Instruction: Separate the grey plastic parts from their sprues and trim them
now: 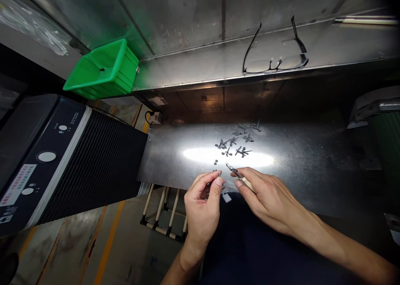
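My left hand (204,197) pinches a small grey part (220,175) between thumb and fingertips, near the front edge of the metal table (168,160). Just right of it, my right hand (265,189) is wrapped round pale-handled cutting pliers (239,174), their metal jaws pointing up and left, apart from the grey part. Several dark branched plastic pieces (242,151) lie scattered beyond both hands. Small dark square bits (215,162) rest on the table above my left hand. A pale flat piece (226,198) shows below my left fingertips.
A green bin (125,70) stands at the left end of the raised metal shelf (187,68). Eyeglasses (275,66) lie on that shelf at the right. A large dark ribbed machine (90,156) stands left of the table. A tube-framed rack (165,212) is below the table's front left.
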Demonstrator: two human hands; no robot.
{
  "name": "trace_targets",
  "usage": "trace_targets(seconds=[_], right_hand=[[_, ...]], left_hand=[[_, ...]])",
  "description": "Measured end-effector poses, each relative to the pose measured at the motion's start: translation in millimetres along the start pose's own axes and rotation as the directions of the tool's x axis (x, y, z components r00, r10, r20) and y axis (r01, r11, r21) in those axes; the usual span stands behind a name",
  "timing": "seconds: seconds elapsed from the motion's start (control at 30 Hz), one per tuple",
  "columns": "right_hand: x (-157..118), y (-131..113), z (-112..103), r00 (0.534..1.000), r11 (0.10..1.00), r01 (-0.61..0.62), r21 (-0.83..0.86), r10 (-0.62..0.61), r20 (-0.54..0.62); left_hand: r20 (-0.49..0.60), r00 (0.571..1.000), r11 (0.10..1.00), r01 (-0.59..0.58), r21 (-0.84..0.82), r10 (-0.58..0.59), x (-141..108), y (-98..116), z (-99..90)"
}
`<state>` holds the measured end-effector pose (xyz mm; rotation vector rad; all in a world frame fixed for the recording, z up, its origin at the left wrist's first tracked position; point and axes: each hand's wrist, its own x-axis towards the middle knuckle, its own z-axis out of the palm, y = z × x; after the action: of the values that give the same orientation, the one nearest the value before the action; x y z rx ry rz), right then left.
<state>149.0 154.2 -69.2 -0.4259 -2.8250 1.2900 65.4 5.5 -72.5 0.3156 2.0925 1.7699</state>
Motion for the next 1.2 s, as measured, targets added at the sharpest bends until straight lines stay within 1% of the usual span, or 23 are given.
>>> trace_targets(seconds=[0.1,0.2,0.4,0.6,0.73,0.9,1.07,1.2], right_hand=[[-1,1,1,0.999,0.995,0.043,-0.092,-0.041,0.025],[-3,-1,3,0.997,0.987,0.063,-0.148,-0.057,0.046],[-4,-4,7,0.997,0.972,0.07,-0.226,-0.074,-0.01],[-5,-3,10,0.995,0.955,0.061,-0.291,-0.081,-0.056],[-6,-3,11,0.994,0.95,0.06,-0.307,-0.084,-0.067],[-5,-4,13,0.995,0.953,0.058,-0.299,-0.081,-0.063],[-6,-4,13,0.996,0.966,0.068,-0.249,-0.078,-0.033],[-7,-6,10,0.999,0.99,0.029,-0.138,-0.023,0.046]], left_hand=[[-0.025,0.999,1.0,0.022,-0.012,-0.023,0,0,-0.1],[-0.035,0.999,1.0,0.019,0.001,-0.019,-1,1,-0.3],[-0.058,0.998,0.999,-0.003,0.036,0.005,-4,0,0.0],[-0.08,0.994,0.994,-0.065,0.093,0.073,-4,-3,1.1],[-0.089,0.982,0.979,-0.156,0.131,0.169,-5,-5,2.1],[-0.096,0.95,0.938,-0.272,0.213,0.297,-7,-5,3.3],[-0.094,0.933,0.913,-0.316,0.257,0.349,-9,-5,4.0],[-0.075,0.925,0.896,-0.337,0.289,0.373,-10,-3,3.9]])
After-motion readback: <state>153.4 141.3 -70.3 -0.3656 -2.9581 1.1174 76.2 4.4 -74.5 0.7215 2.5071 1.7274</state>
